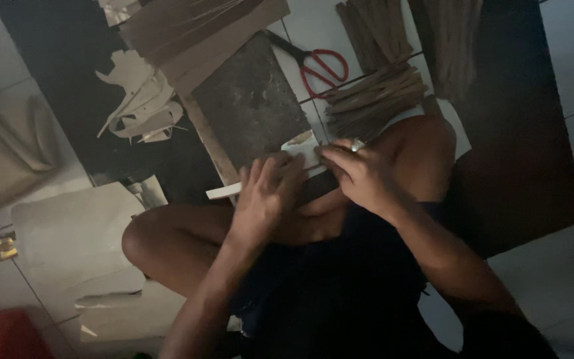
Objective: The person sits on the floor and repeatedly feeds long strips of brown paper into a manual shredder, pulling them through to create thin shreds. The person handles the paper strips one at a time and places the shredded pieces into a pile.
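Near the frame's centre, dim light is blurring a pale flat strip of card, its long axis running from lower left up to upper right; fingers are hiding its middle. Both the left hand and right hand are pinching it in a clenched grip over a dark grey board. One pair of red-handled scissors and three bundles of brown strips are lying at upper right on the floor.

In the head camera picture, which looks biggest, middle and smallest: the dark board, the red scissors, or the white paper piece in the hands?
1. Dark board: clearly largest.
2. Red scissors.
3. White paper piece: looks smallest, but both hands partly cover it, so that is unsure.
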